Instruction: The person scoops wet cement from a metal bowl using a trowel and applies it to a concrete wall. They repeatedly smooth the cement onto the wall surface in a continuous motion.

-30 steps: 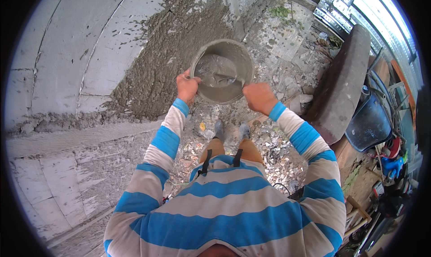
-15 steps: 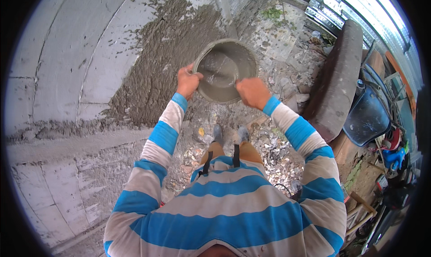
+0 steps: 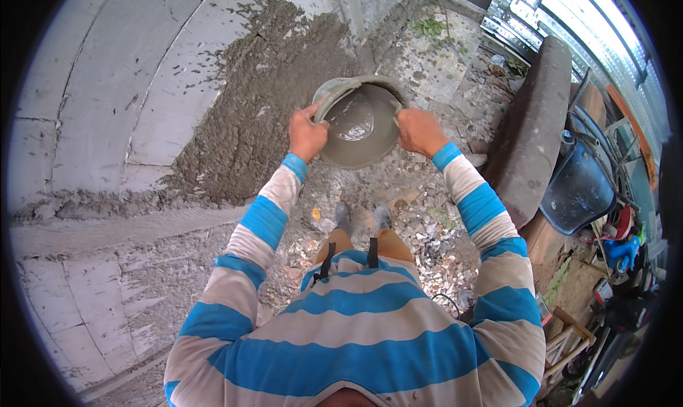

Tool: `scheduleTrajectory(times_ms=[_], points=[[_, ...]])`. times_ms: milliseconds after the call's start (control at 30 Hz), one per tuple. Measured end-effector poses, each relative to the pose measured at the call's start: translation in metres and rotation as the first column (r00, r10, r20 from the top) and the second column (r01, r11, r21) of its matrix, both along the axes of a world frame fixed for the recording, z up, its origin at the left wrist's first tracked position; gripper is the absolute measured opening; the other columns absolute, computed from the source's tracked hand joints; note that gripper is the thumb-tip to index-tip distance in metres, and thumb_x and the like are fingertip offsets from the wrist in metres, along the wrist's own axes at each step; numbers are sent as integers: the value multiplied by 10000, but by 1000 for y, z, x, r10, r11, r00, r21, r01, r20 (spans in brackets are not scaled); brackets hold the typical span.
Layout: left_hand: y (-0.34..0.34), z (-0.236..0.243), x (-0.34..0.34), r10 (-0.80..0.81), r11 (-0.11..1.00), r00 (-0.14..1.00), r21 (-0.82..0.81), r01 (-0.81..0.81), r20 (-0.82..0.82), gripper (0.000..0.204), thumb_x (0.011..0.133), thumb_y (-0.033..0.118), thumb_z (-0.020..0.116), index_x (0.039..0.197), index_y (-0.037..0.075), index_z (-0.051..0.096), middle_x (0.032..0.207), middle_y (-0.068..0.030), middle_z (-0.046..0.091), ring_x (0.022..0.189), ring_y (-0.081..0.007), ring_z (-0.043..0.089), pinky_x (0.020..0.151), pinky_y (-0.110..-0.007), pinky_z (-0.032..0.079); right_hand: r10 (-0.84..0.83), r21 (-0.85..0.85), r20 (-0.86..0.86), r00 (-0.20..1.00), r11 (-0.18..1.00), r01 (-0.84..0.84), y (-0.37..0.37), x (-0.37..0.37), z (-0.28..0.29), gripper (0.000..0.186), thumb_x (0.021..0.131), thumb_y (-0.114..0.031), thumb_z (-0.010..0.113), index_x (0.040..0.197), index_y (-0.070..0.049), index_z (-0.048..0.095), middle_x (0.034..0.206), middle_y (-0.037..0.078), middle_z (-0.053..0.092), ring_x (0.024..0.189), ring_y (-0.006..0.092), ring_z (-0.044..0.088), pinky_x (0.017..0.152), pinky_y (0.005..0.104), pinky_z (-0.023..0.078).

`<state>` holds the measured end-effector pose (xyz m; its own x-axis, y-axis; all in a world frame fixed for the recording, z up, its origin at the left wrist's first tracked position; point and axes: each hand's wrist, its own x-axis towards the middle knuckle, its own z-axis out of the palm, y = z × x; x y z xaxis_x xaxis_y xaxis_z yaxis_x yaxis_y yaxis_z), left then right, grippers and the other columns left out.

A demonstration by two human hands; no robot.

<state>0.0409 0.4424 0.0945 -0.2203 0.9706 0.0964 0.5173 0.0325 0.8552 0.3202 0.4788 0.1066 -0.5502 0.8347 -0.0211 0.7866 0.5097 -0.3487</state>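
Observation:
Between my two hands hangs a round grey bucket [image 3: 340, 89], its mouth turned partly toward me. Wet, shiny cement slurry [image 3: 356, 122] lies inside it. My left hand [image 3: 308, 133] is closed on the left side of the rim, and my right hand [image 3: 421, 131] grips the right side. Beyond and to the left of the bucket, rough wet mortar [image 3: 249, 108] covers part of the grey block wall [image 3: 121, 72]. The bucket's underside is hidden from me.
Rubble and chips [image 3: 441, 257] cover the ground around my boots [image 3: 343, 217]. To the right lies a long brown padded slab [image 3: 530, 133], with a dark blue plastic container [image 3: 580, 186] beside it. Tools and a wooden frame [image 3: 569, 339] crowd the lower right.
The bucket has tilted, so its far rim is raised and the slurry has pooled toward my side. Both hands have shifted slightly right with it.

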Motion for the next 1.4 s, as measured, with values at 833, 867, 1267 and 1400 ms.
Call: scheduleTrajectory(times_ms=[833, 867, 1267, 1400], points=[[-39, -58, -32, 223, 887, 903, -461, -31, 369, 552, 729, -82, 612, 1281, -81, 604, 977, -150, 715, 831, -215, 678, 734, -341, 553, -794, -905, -354, 494, 158, -395, -127, -5, -104, 211, 803, 4, 701, 1007, 57, 704, 698, 58, 657, 447, 112, 564, 403, 264, 421], [-41, -64, -35, 227, 890, 874, -456, -7, 429, 582, 730, -87, 614, 1311, -85, 573, 991, -151, 709, 836, -221, 675, 732, -347, 555, -800, -902, -364, 478, 174, -396, -126, -5, -96, 213, 808, 1, 698, 1012, 60, 703, 697, 60, 656, 447, 114, 564, 403, 262, 420], [-120, -141, -117, 523, 840, 543, -507, -194, 657, 549, 679, -88, 607, 1226, -42, 619, 1109, -148, 650, 926, -251, 631, 721, -383, 565, -882, -865, -471, -31, 468, -181, -96, -34, -9, 252, 882, -76, 677, 1101, 48, 667, 695, 66, 623, 453, 142, 575, 393, 263, 416], [-166, -137, -153, 604, 782, 625, -521, -343, 494, 435, 706, -123, 568, 1118, -14, 656, 991, -84, 681, 837, -208, 637, 712, -345, 542, -798, -783, -600, -52, 574, 240, -30, -69, -16, 131, 862, -69, 692, 935, 38, 675, 682, 68, 633, 472, 151, 596, 417, 277, 452]])
